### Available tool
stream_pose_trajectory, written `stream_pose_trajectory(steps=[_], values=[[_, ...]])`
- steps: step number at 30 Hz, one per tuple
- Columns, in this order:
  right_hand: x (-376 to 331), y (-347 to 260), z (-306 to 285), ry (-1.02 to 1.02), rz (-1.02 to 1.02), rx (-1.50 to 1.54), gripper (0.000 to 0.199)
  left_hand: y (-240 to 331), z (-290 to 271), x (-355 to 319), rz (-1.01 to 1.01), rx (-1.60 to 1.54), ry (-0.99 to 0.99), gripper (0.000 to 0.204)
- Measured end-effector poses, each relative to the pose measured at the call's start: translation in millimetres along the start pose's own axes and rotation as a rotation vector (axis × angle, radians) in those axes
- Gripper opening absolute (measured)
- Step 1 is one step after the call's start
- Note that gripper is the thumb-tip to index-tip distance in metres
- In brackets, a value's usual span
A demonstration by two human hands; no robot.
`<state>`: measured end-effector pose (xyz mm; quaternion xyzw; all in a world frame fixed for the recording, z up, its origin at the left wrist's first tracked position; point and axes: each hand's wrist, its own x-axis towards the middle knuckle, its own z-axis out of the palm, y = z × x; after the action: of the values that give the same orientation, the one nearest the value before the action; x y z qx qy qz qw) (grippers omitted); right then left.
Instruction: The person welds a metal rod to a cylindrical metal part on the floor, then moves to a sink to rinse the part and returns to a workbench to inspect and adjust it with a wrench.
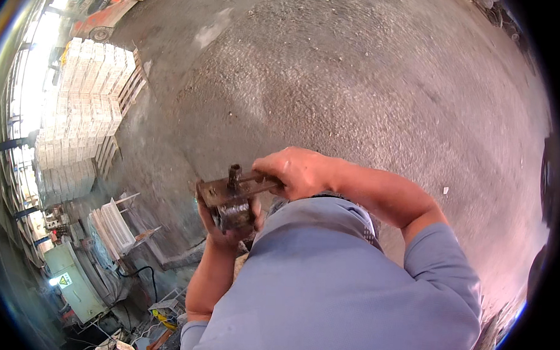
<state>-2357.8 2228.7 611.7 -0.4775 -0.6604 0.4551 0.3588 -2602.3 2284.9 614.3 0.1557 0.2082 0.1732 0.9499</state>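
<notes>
Both of my hands are on one rusty metal fitting, which I hold up in front of my chest, well above the concrete floor. My left hand cups the blocky end from below, the grip curled shut around it so that only fingertips show at its left and right sides. My right hand comes in from the right of the fitting, and its grip is pinched closed on the flat bar that sticks out of the block. That bar is the long axis: it runs from the block up and to the right, straight into my right palm. A short upright stub rises from the top of the fitting, just left of my right thumb. The block lies closer to my left hand, the bar end to my right, so the two grips sit at opposite ends of the same piece. Far to the left of the fitting stands a pallet of stacked white boxes, well apart from my hands.
</notes>
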Motion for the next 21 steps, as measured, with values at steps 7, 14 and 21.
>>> stream_pose_trajectory(steps=[7,14,21], values=[[-6,-1,-3,0.018,0.148,0.051,0.034,3,12,1,0.289,0.141,0.312,0.072],[-10,-1,7,0.066,0.151,0.072,0.029,-7,12,7,0.597,0.927,0.347,0.069],[-4,-4,7,0.121,0.007,-0.109,0.032,-6,43,10,0.289,0.075,0.556,0.074]])
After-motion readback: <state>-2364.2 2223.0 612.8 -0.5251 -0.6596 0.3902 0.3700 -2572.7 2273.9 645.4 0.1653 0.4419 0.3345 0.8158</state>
